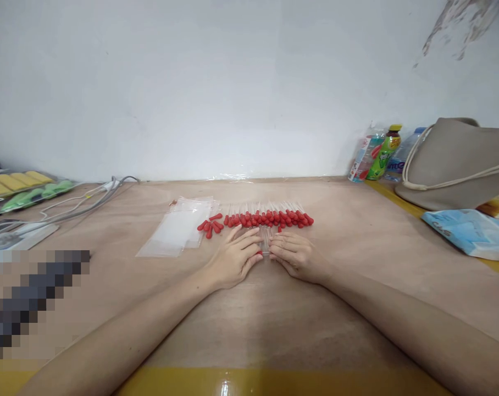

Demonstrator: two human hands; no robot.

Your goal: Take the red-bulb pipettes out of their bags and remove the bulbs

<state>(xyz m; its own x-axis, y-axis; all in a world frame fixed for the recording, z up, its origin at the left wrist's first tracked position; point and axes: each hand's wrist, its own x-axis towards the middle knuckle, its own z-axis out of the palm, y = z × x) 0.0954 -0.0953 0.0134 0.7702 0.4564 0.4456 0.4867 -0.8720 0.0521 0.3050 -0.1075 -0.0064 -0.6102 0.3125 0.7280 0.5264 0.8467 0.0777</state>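
Between my two hands lie several clear tubes (266, 241), side by side just above the table. My left hand (238, 256) is closed on their left side, and a bit of red shows by its thumb tip. From the right, my right hand (294, 254) is closed on the other side, its fingers bent together and partly hiding the tubes. Just beyond my fingers runs a row of droppers (270, 218) with red rubber bulbs toward me and clear tubes pointing to the wall. Several loose red bulbs (211, 226) lie at the row's left end.
Clear plastic bags (171, 231) lie flat left of the bulbs. Cables (96, 195) and packs of yellow and green items (31, 187) are at far left. Bottles (383, 154), a grey bag (459, 159) and a blue packet (472, 234) stand or lie at right. A wall (233, 99) closes the back.
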